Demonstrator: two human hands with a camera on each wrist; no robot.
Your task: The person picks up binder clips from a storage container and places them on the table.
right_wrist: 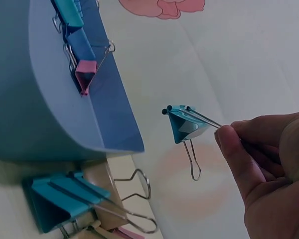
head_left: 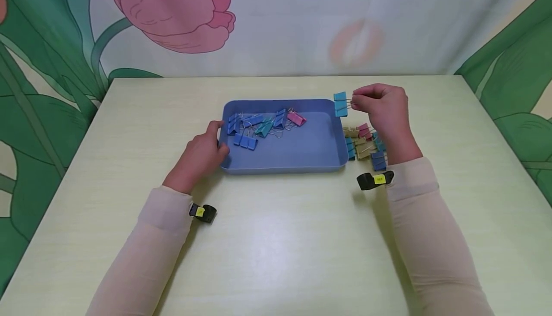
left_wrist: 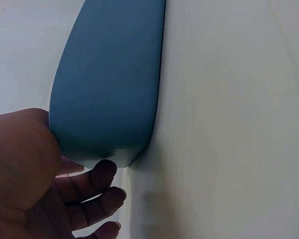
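My right hand (head_left: 384, 107) pinches one wire handle of a light blue binder clip (head_left: 340, 104) above the tray's right end. In the right wrist view the clip's other handle hangs down. My left hand (head_left: 200, 150) grips the left end of a blue tray (head_left: 302, 158), its thumb at the rim and fingers against the outer wall. Inside the tray's left half lie several binder clips, among them a pink clip (head_left: 296, 118), a teal clip (head_left: 264, 127) and a blue clip (head_left: 245, 141).
On the table (head_left: 276, 239), just right of the tray, sits a pile of binder clips, including a tan clip (head_left: 364, 149), a dark blue clip (head_left: 379, 160) and a pink clip (head_left: 364, 131). Behind the table hangs a flower-printed curtain (head_left: 280, 23).
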